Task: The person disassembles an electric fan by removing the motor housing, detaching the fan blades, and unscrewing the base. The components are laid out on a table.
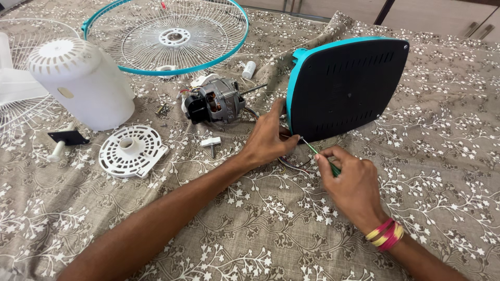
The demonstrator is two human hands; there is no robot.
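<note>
A: What's biggest by the grip?
B: The black, teal-edged plastic fan base (346,86), standing on edge; left hand (268,140) steadies its lower edge.
A: Smaller?
B: Right hand (351,179) pinches 1 thin green-handled screwdriver (317,154), tip at that edge.

Two bare arms in view, no sleeves up to frame edge. Left hand (268,139): no rings, no watch, nothing on wrist; nails short. Right hand (351,182): no rings seen on visible fingers. On right wrist, stack of thin bangles (384,235), pink, yellow & magenta bands side by side, snug, approx. four or five, exact count unclear. Forearms lean, bare to lower edge of pic. No gloves, no tape, no marks. Rest of body out of view.
</note>
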